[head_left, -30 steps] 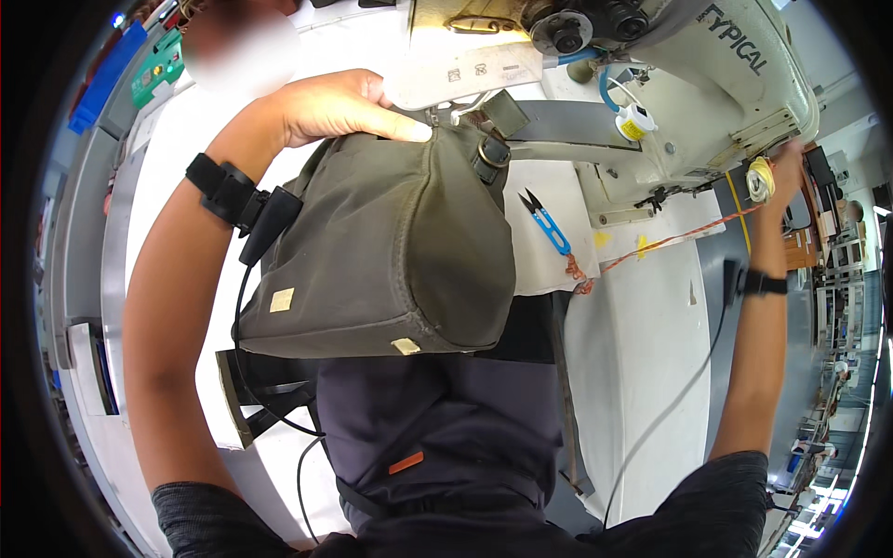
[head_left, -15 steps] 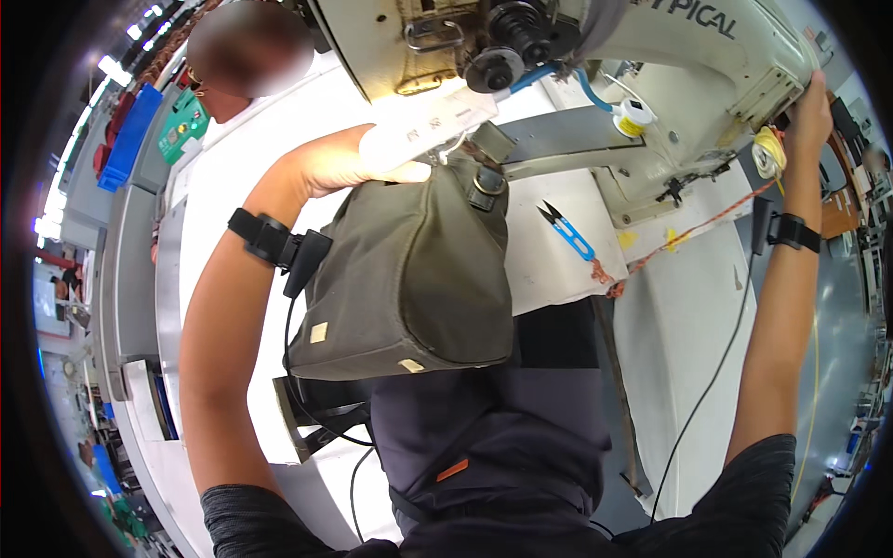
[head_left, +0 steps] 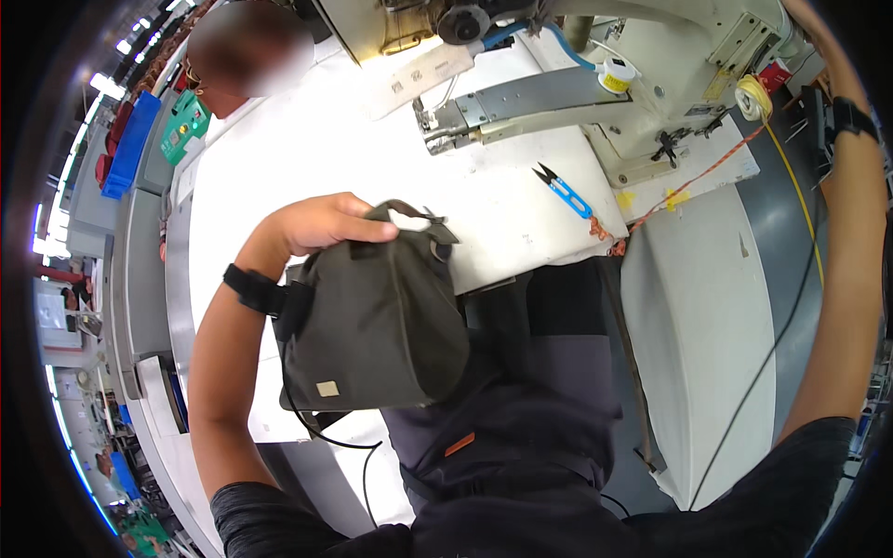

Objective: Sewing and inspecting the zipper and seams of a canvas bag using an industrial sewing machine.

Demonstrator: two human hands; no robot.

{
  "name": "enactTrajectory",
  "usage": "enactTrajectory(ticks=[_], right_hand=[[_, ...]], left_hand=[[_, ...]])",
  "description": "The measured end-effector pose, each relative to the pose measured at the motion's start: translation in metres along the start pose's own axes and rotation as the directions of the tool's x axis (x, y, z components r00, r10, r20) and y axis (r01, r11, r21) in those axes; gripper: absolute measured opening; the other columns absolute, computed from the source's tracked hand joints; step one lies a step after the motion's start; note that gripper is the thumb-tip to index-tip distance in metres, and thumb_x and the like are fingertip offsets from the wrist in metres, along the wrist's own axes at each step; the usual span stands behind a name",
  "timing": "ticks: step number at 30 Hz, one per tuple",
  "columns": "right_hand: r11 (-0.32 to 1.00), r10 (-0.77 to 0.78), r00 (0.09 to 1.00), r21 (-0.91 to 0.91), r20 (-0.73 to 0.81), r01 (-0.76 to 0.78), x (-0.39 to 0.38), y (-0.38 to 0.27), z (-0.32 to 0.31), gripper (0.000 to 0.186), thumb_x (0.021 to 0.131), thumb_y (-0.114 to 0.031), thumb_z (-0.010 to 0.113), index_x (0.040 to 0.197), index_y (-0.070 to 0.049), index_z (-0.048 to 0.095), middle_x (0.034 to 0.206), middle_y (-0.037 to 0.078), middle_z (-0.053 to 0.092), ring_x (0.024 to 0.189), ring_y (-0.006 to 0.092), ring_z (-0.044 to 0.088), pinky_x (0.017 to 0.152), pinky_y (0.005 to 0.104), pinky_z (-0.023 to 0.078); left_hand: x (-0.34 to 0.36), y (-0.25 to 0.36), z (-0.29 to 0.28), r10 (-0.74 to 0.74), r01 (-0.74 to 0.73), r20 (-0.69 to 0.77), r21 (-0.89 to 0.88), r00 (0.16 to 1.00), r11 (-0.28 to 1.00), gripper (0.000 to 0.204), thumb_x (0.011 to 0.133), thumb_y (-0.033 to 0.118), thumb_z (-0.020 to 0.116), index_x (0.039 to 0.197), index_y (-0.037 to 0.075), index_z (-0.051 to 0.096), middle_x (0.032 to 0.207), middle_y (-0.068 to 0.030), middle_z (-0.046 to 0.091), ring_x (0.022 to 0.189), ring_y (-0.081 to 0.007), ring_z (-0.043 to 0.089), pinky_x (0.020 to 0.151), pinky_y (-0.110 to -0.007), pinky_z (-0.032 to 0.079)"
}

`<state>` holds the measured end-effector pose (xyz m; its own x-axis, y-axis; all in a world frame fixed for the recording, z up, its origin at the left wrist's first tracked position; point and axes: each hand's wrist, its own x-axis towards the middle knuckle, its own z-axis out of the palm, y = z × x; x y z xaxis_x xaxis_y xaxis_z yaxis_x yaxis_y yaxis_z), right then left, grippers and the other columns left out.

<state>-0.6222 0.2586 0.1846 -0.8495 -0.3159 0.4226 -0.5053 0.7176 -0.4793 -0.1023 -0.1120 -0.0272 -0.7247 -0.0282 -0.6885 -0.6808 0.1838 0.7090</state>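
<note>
An olive-grey fabric bag (head_left: 377,316) hangs tilted at the front edge of the white table, with a small pale patch low on its side. My left hand (head_left: 326,226) grips its upper rim, thumb on top; the fingers inside are partly hidden. The bag's mouth stands partly open beside that hand. The sewing machine's narrow arm (head_left: 530,100) lies beyond the bag, apart from it. At the upper right border, my right hand (head_left: 809,20) is up by the machine's end, its fingers cut off or hidden.
Blue-handled thread snips (head_left: 569,193) lie on the white table (head_left: 512,223), tied to an orange cord (head_left: 693,181). A yellow cord roll (head_left: 752,98) hangs by the machine. Another person (head_left: 246,56) is at the far left, near a green box (head_left: 184,128) and a blue bin (head_left: 132,144).
My left hand has drawn the bag off the machine's arm, toward me and slightly left. My right hand has moved up and outward to the right along the machine's end.
</note>
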Motion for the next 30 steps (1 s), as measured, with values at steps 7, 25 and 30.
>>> enactTrajectory(ticks=[7,25,30], right_hand=[[0.937,0.091,0.781,0.320,-0.617,0.144,-0.016,0.090,0.088,0.075,0.100,-0.065,0.050,0.121,0.003,0.074,0.111,0.025,0.076,0.104,0.0345,0.070,0.098,0.0423,0.050],[0.723,-0.684,0.704,0.045,0.193,0.690,-0.354,-0.036,0.240,0.030,0.092,-0.011,0.070,0.120,-0.001,0.069,0.114,0.016,0.071,0.105,0.0364,0.067,0.091,0.0455,0.054],[0.816,-0.515,0.774,0.486,0.368,0.312,-0.354,-0.077,0.239,0.024,0.096,-0.013,0.066,0.116,0.000,0.069,0.094,0.010,0.069,0.080,0.0228,0.065,0.073,0.0373,0.052]], left_hand=[[-0.028,-0.012,-0.013,0.028,-0.019,-0.210,0.044,0.977,0.999,0.042,0.092,0.041,0.083,0.101,0.000,0.080,0.092,-0.0040,0.077,0.083,-0.0105,0.070,0.080,-0.026,0.056],[-0.039,-0.034,-0.007,0.239,-0.268,-0.134,-0.276,0.962,0.923,0.031,0.103,0.019,0.068,0.130,0.003,0.068,0.116,-0.0026,0.076,0.103,-0.0098,0.071,0.095,-0.026,0.056],[-0.034,-0.044,-0.013,0.270,-0.295,-0.120,-0.329,0.955,0.897,0.037,0.103,0.021,0.069,0.134,0.000,0.067,0.117,-0.0047,0.076,0.105,-0.0117,0.071,0.097,-0.027,0.055]])
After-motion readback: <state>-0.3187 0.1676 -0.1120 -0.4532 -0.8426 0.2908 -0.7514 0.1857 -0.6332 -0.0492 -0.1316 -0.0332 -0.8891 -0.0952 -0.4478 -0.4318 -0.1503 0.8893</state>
